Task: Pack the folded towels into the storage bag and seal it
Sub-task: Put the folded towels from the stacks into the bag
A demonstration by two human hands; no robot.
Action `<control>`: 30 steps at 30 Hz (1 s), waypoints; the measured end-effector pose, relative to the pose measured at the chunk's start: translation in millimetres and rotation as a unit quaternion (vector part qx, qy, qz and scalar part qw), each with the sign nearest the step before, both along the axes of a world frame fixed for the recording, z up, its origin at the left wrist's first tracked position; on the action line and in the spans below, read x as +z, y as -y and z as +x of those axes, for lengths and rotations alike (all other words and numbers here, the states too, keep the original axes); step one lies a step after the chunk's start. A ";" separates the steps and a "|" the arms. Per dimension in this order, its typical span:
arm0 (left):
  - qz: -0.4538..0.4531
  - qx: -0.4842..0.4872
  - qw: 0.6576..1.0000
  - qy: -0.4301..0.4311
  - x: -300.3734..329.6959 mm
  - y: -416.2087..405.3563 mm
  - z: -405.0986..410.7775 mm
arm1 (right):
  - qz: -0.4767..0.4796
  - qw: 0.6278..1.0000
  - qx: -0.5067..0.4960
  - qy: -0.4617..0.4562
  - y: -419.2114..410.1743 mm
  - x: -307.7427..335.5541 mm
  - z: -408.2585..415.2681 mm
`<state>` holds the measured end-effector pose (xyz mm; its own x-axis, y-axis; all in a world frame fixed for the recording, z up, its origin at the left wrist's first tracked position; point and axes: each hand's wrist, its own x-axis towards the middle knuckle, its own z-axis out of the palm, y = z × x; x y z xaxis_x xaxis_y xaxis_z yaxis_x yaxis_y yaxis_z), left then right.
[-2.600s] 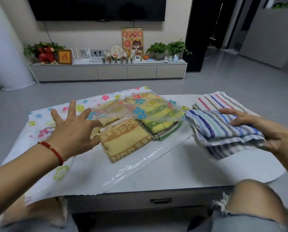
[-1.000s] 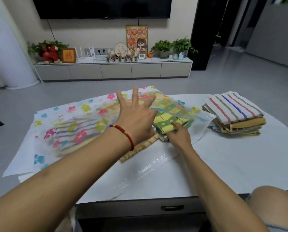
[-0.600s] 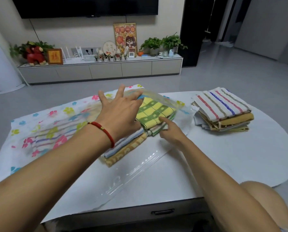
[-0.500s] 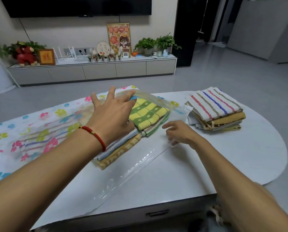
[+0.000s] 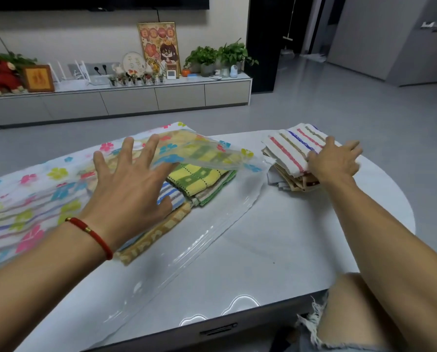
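The loose stack of folded towels (image 5: 292,153) at the table's far right looks soft, light and liable to slump, so it is best clamped at its near edge, where the right hand (image 5: 335,161) rests with fingers curled over the top towel. The left hand (image 5: 131,189), fingers spread wide, lifts the slippery upper flap of the flowered storage bag (image 5: 199,151) over towels already inside. The white table (image 5: 275,245) is smooth, with a grey floor and low TV cabinet (image 5: 136,97) beyond.

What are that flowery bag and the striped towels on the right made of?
Storage bag: seemingly thin, glossy see-through plastic; towels show through it and it glints. Striped towel stack: likely soft woven cotton, matte, with limp folded edges, though the fibre cannot be confirmed.
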<state>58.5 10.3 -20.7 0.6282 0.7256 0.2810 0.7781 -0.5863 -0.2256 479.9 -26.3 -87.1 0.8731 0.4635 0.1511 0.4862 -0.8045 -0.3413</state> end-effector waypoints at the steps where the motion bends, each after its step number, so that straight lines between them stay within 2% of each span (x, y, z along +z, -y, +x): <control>1: 0.002 0.002 1.000 -0.003 0.0 -0.4 -0.3 | -0.002 0.999 0.002 0.032 -0.9 -0.8 9.5; 2: 0.003 0.003 1.000 -0.006 -0.1 -1.0 -0.2 | -0.015 0.999 0.018 0.040 -2.2 -1.5 20.5; 5: 0.004 0.005 1.000 -0.012 -0.6 -1.6 2.0 | -0.060 0.995 0.077 -0.015 -4.5 -1.8 46.0; 9: -0.005 0.011 1.000 -0.013 -0.8 1.4 -0.1 | -0.039 0.992 0.116 0.036 -7.3 7.4 53.2; 11: -0.017 0.016 1.000 -0.006 -1.1 4.4 -5.1 | -0.022 0.988 0.147 -0.032 -8.8 21.6 55.1; 13: -0.026 0.031 0.999 0.002 -1.1 9.2 -13.0 | -0.021 0.975 0.169 -0.143 -7.7 37.1 58.4; 16: -0.038 0.058 0.998 0.011 -0.8 19.9 -30.5 | -0.012 0.913 0.179 -0.365 6.0 60.2 51.3; 18: -0.052 0.075 0.996 0.011 -1.4 27.5 -46.1 | 0.019 0.868 0.203 -0.453 23.2 65.9 36.5; 23: -0.062 0.141 0.988 -0.012 0.1 36.9 -93.0 | 0.133 0.815 0.256 -0.503 82.9 63.3 -18.1; 25: -0.086 0.156 0.984 -0.009 -1.3 42.5 -112.7 | 0.159 0.776 0.272 -0.546 108.7 63.5 -46.1; 30: -0.142 0.186 0.971 -0.047 -9.8 61.2 -155.3 | 0.151 0.661 0.329 -0.658 141.6 60.2 -131.4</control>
